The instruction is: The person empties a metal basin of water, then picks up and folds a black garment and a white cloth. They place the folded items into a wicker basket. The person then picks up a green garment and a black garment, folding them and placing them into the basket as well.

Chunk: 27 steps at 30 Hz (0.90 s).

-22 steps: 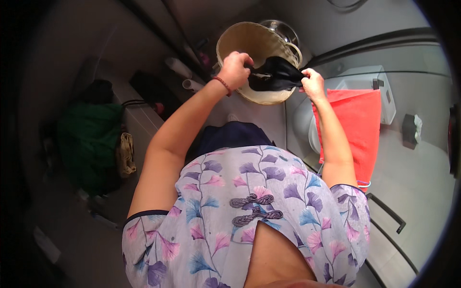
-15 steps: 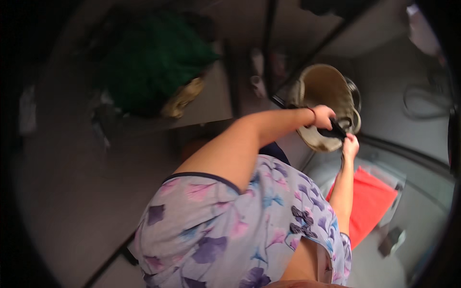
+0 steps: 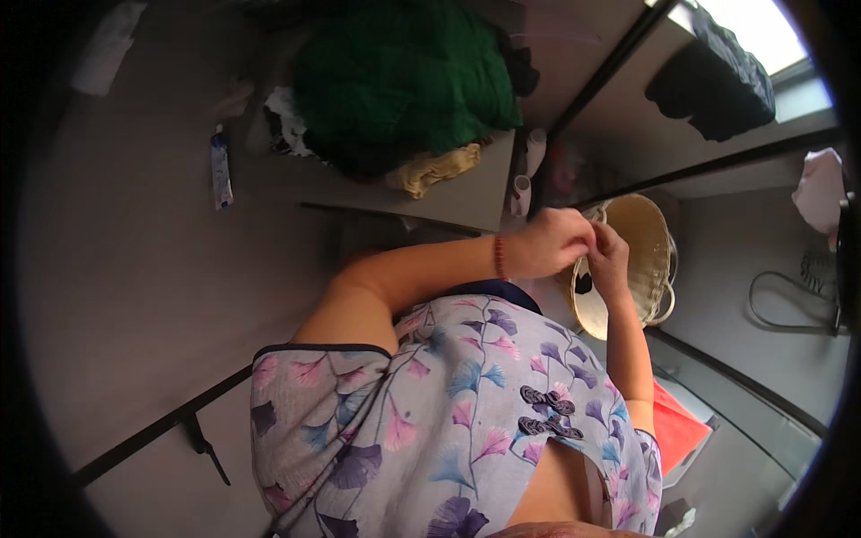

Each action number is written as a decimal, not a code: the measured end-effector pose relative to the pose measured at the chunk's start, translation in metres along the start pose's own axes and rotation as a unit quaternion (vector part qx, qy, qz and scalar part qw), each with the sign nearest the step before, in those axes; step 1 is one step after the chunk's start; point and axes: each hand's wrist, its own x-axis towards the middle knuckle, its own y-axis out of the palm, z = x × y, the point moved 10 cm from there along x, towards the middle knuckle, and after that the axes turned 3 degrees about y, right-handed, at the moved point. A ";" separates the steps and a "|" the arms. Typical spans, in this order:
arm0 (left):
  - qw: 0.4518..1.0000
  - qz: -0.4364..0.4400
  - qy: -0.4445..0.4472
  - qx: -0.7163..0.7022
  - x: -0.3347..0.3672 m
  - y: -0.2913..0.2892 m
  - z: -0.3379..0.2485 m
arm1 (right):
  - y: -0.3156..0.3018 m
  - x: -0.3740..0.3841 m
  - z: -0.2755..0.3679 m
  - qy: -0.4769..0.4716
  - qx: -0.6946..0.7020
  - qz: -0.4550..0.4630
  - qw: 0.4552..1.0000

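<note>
My left hand, with a dark red bead bracelet at its wrist, meets my right hand in front of a cream woven basket. Their fingertips are pinched closely together, and whatever may be between them is too small or hidden to make out. The basket has looped handles and leans with its mouth toward me. Part of a small black thing, probably cloth, shows in the basket just below my hands.
At the far left, a green cloth pile covers a table, with yellow cloth at its edge. A tube lies left of it. Dark bars run past the basket. Something red is near my right arm.
Both hands have come up and left, away from the basket's mouth, and closed together. The black thing they held between them no longer shows in them; black now shows in the basket.
</note>
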 end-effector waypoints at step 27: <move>0.860 -0.178 0.004 0.478 -0.055 -0.300 -0.060 | 0.114 0.172 0.215 -0.090 0.121 -0.007 0.989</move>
